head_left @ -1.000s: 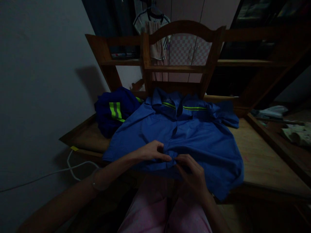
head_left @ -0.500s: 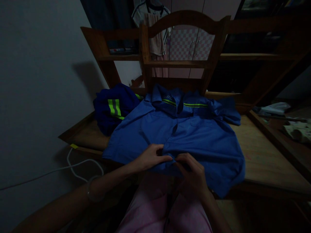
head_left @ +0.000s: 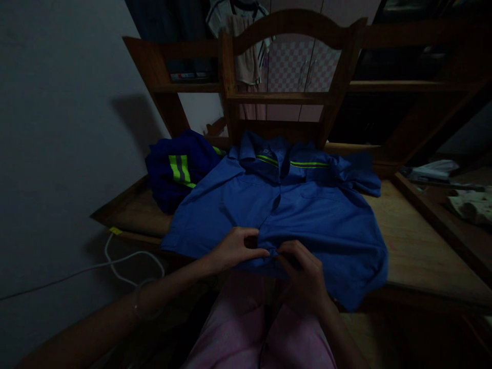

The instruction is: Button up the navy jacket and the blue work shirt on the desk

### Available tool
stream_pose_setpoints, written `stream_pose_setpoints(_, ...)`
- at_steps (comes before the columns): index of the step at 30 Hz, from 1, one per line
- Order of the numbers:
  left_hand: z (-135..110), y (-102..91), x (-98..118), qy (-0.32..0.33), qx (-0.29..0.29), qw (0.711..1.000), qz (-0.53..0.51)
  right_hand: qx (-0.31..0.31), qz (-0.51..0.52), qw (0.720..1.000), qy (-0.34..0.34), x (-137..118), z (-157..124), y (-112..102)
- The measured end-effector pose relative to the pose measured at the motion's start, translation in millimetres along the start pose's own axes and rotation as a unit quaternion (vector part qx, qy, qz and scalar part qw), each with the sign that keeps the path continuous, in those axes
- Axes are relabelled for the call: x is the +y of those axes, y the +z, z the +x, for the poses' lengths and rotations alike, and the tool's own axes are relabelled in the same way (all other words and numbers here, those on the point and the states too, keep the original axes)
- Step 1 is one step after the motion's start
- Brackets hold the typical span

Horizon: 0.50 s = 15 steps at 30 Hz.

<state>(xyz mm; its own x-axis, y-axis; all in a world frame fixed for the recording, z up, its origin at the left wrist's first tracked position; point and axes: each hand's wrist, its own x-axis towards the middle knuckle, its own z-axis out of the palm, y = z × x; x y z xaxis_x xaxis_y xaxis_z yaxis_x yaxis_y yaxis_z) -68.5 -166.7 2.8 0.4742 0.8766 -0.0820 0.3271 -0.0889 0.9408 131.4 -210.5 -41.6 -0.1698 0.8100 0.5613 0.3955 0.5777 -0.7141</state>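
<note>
A blue work shirt [head_left: 326, 220] with green reflective stripes across its chest lies spread on the wooden desk, collar away from me and hem toward me. At the lower end of its front opening, my left hand [head_left: 236, 248] pinches the cloth edge between thumb and fingers. Close beside it, my right hand [head_left: 303, 264] grips the same front edge with thumb and forefinger. The two sets of fingertips nearly meet over a small fold. Whether a button sits between them is too dark to tell.
A dark blue bundled garment [head_left: 165, 174] with yellow-green bands rests left of the shirt. Behind stands a wooden shelf frame [head_left: 277, 99]. A white cable [head_left: 126, 259] loops by the desk's left edge. On the right are a clear plastic bag [head_left: 436, 169] and pale cloth [head_left: 472, 205].
Both hands keep their hold at the shirt's front edge, with only a slight shift of the fingertips. The view has tilted a little.
</note>
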Motion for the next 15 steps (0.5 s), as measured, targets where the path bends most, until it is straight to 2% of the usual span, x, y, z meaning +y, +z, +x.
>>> stream_pose_setpoints(5,-3,3.8,0,0.011,0.039,0.999,0.036,0.006,0.001,1.0,0.0,-3,2,1)
stream_pose_setpoints(9,-2,5.4,-2,0.04,0.086,0.992,0.077,-0.014,0.017,1.0,0.004,-9,4,0)
stream_pose_setpoints(15,6,3.3,-13,0.027,0.117,0.99,0.073,-0.022,0.026,0.999,0.007,-13,4,-1)
